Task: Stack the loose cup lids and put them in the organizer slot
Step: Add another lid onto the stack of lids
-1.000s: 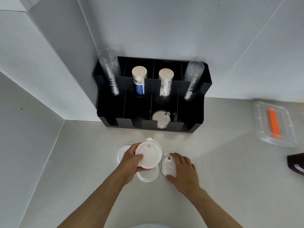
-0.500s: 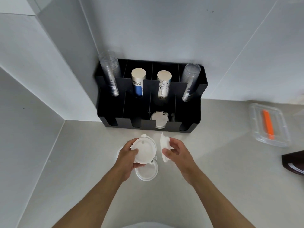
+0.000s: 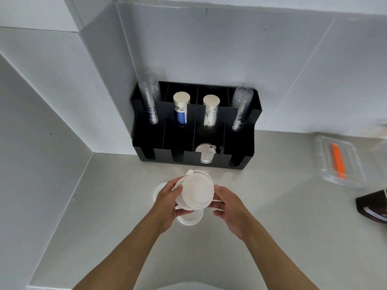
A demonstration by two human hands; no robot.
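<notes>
Both hands hold a small stack of white cup lids (image 3: 195, 191) above the counter, in front of the black organizer (image 3: 240, 158). My left hand (image 3: 167, 198) grips the stack's left edge and my right hand (image 3: 227, 203) grips its right edge. One loose white lid (image 3: 189, 219) lies on the counter just under the stack. Another loose lid (image 3: 160, 186) peeks out behind my left hand. Lids (image 3: 205, 154) sit in the organizer's third front slot from the left.
The organizer stands against the wall in the corner, with clear cup stacks (image 3: 149, 99) and paper cup stacks (image 3: 181, 109) in its back row. A clear plastic box with an orange item (image 3: 337, 160) and a dark brown package (image 3: 374, 206) lie at the right.
My right hand lifted a lid off the counter and brought it onto the lids in my left hand. Both hands now hold the stack together.
</notes>
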